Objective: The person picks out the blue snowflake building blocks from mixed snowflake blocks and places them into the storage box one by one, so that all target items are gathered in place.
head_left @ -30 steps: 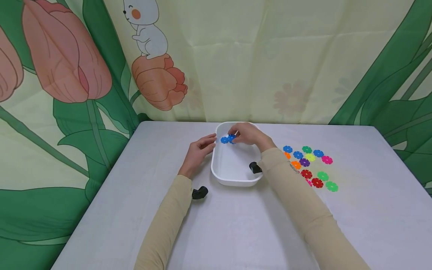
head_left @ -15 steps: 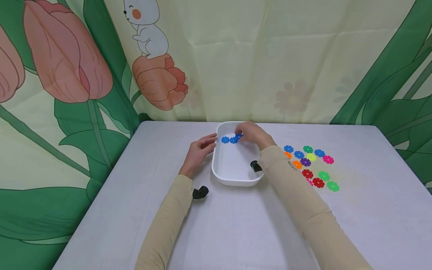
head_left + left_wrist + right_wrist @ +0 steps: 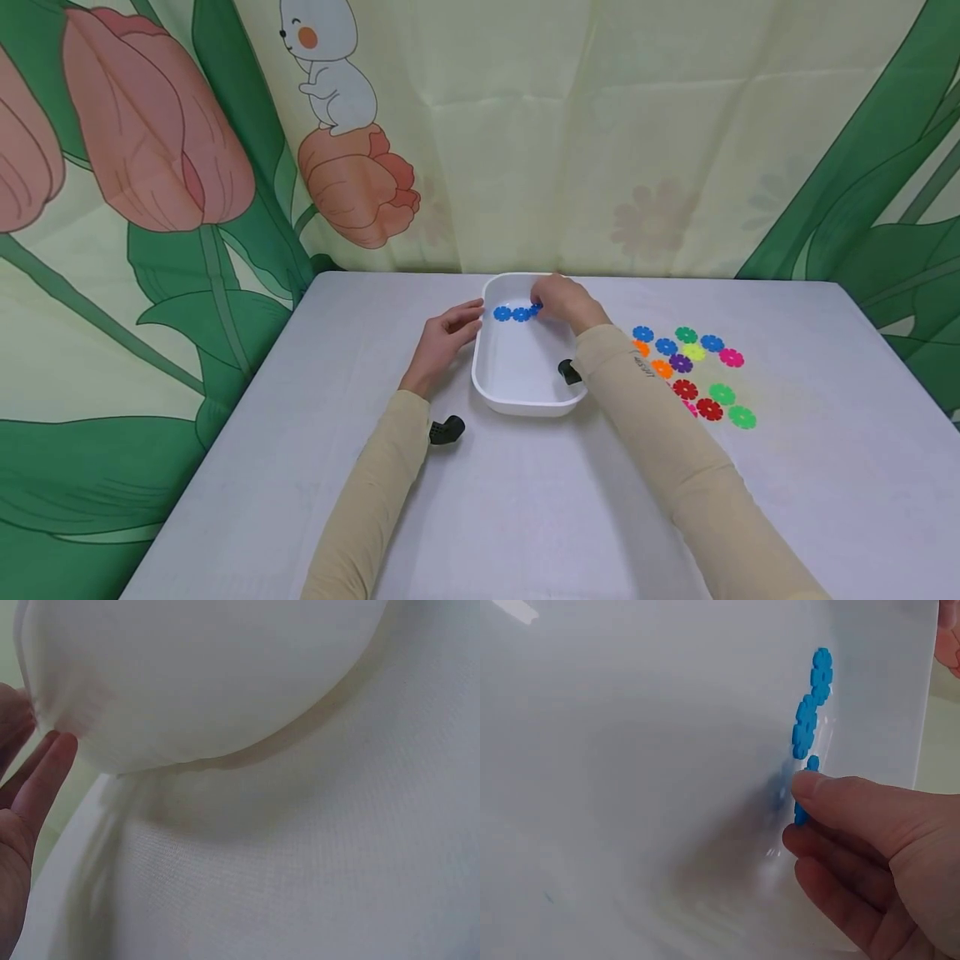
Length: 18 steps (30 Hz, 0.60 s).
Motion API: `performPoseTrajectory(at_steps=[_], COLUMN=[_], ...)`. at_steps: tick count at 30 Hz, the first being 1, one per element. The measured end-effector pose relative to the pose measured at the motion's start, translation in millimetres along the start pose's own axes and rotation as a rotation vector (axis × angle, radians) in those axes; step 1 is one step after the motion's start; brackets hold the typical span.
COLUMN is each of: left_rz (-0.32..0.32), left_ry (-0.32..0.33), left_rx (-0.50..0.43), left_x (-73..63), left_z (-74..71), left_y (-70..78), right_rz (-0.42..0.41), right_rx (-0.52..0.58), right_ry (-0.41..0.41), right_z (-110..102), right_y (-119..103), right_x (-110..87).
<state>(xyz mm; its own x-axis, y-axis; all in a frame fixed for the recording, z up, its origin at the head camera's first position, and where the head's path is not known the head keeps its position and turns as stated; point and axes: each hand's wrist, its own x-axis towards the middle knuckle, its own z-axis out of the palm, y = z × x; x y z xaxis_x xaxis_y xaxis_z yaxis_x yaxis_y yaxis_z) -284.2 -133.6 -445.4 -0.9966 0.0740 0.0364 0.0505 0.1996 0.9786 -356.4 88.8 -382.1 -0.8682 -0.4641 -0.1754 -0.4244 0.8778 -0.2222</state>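
A row of blue flower-shaped pieces (image 3: 517, 313) lies at the far end of the white tray (image 3: 517, 404), just above the middle of the head view. The right-most piece of the row sits under the tips of the right hand (image 3: 561, 302), whose thumb (image 3: 840, 796) and curled fingers (image 3: 832, 859) pinch its edge; in the right wrist view that piece shows only as a sliver of blue above and below the thumb, right of centre. The other two pieces stand free of the fingers, lined up toward the upper right of that view, close together and edge to edge, though whether they are linked cannot be told.

The left hand (image 3: 444, 340) rests left of centre in the head view, against the outside of the tray's left wall. Its fingers (image 3: 45, 776) are nearly straight and relaxed, with the tips touching the tray's rounded rim at the left edge of the left wrist view; they hold nothing.

The blue pieces are flat, bright discs with notched, petal-like rims. The tray is a smooth white oval dish standing on the grey table (image 3: 525, 500). On the table to the tray's right, at the centre right of the head view, lies a scatter of loose pieces (image 3: 693, 371) in blue, green, orange, purple, pink, red and yellow, well apart from both hands.
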Motion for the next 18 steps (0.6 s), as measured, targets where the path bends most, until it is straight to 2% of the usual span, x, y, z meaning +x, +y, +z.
performPoseTrajectory(at_steps=[9, 18], left_rz=[-0.005, -0.013], left_ry=[0.012, 0.012], left_rx=[0.017, 0.011], left_x=[-1.1, -0.6], left_z=[1.4, 1.1], left_y=[0.3, 1.2], right_rz=[-0.023, -0.002], right_rx=[-0.099, -0.095], right_ry=[0.001, 0.003], right_z=[5.1, 6.2], right_y=[0.6, 1.3], right_x=[3.7, 4.0])
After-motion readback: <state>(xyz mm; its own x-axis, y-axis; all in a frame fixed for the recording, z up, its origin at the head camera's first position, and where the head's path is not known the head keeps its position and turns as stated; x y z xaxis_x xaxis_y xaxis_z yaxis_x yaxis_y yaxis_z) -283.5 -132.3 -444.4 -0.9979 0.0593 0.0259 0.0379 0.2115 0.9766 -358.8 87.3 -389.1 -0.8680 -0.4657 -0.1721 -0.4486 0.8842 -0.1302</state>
